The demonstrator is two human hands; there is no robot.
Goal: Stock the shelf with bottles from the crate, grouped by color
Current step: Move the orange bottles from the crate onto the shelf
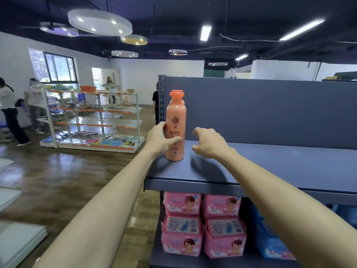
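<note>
**Orange bottle stood at the shelf's left end, one hand around it**

The dark blue shelf (270, 167) filled the right half of the view, its flat top board backed by an upright panel of the same colour. Under that board, stacked pink packs (182, 225) sat in two columns, with blue packs (270, 246) just beside them to the right. Across the wooden floor, well apart, stood a white and orange display rack (96, 117) carrying bowls and small goods, with several people near it.

The orange bottle (176, 117) stood upright on the top board, close to its left end and near the front edge, its label facing the camera. A second orange cap seemed to show just behind it, though this could not be told for sure.

The left hand (159, 139) gripped the bottle's lower body, thumb across the front and fingers curled round the far side. The right hand (209, 143) hovered just beside the bottle, apart from it, fingers loosely curled and holding nothing.
</note>
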